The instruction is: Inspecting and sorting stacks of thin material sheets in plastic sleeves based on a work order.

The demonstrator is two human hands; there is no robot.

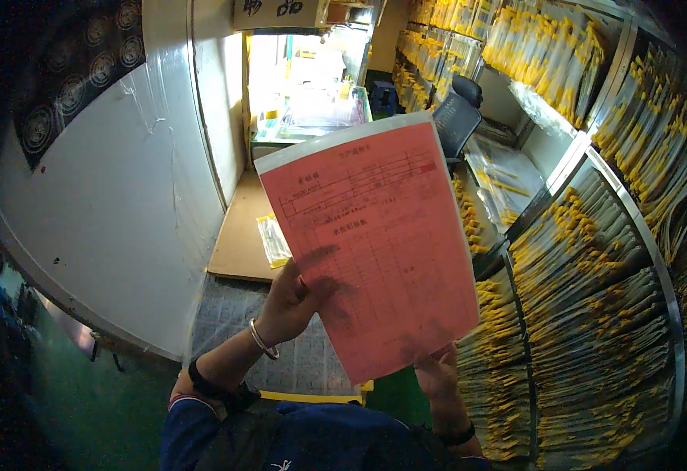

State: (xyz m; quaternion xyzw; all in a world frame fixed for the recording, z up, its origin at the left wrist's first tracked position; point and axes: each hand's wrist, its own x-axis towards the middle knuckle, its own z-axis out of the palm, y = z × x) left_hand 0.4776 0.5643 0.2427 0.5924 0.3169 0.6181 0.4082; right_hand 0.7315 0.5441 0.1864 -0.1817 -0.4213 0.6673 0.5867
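A pink printed form (379, 251) is held up before me, tilted, with a pale strip along its top and right edges. Whether that strip is a sleeve or a second sheet behind, I cannot tell. My left hand (287, 304) grips the form's lower left side; its fingers pass behind, and their dark shapes show through the paper. At the bottom right edge, my right hand (437, 372) pinches the form, with its fingertips partly hidden behind it. A light bracelet (262, 339) circles my left wrist.
Shelves on the right hold tightly packed clear sleeves with yellow edges (586, 314). A brown board (237, 235) carries a small yellow-edged packet (274, 239). Farther back are a dark office chair (461, 118) and a brightly lit worktable (312, 125). A white panel (100, 212) stands at left.
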